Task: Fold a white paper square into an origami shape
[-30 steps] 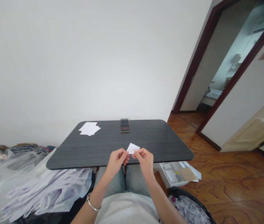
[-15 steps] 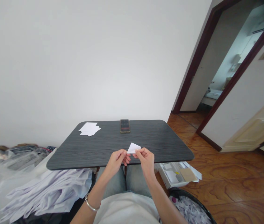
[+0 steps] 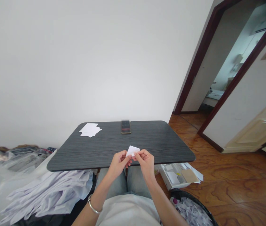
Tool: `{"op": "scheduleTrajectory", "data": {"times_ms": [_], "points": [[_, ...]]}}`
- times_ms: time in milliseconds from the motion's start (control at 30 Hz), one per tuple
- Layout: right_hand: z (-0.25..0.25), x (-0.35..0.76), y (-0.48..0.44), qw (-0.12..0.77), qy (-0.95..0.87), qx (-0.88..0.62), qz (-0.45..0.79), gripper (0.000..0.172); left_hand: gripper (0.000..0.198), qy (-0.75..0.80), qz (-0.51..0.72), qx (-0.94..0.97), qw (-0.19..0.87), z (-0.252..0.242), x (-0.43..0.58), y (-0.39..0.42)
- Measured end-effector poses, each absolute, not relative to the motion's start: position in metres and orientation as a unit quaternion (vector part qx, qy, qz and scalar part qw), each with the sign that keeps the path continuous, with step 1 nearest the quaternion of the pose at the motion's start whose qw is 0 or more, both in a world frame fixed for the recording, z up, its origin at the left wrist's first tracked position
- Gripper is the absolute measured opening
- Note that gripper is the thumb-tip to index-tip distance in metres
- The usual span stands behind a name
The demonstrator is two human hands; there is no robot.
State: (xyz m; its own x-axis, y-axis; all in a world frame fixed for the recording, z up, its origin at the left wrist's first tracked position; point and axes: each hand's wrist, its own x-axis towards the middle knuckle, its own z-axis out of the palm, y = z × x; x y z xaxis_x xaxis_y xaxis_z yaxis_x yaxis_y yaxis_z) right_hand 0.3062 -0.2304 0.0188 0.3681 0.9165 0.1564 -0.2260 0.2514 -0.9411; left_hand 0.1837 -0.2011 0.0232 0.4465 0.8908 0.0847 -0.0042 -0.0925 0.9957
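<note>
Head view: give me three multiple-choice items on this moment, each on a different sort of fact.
1. Where does the phone lie?
A. On the floor
B. On the table
C. In a hand

2. What colour is the table top?
A. White
B. Light brown
C. Dark grey

3. What state is the small paper in?
A. Held up by both hands
B. Lying flat on the table
C. Crumpled in one hand

1. B: it lies near the far edge.
2. C: the grained top shows dark grey.
3. A: the left hand and right hand pinch it.

Soft, even light falls on the white wall (image 3: 76, 62), with no hard shadows. The dark doorframe (image 3: 201, 53) right of the right hand (image 3: 146, 163) bows with wide-lens distortion, the top-right corner darkens, and the phone (image 3: 125, 126) beyond is blurred.
</note>
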Motion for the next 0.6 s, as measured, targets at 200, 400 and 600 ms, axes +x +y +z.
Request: {"op": "scheduleTrajectory", "data": {"times_ms": [200,400,600], "points": [[0.0169,0.3069,-0.23,0.701,-0.376,-0.434,0.423,0.024,0.029,0.355,0.392,0.617,0.583,0.0254,0.1842,-0.2025],[0.0199,0.3115,-0.2305,0.711,-0.35,-0.417,0.445,0.029,0.027,0.356,0.409,0.598,0.591,0.0266,0.1848,-0.2018],[0.0175,0.3092,-0.2301,0.636,-0.404,-0.415,0.51,0.031,0.029,0.35,0.428,0.595,0.584,0.0332,0.1831,-0.2035]]}}
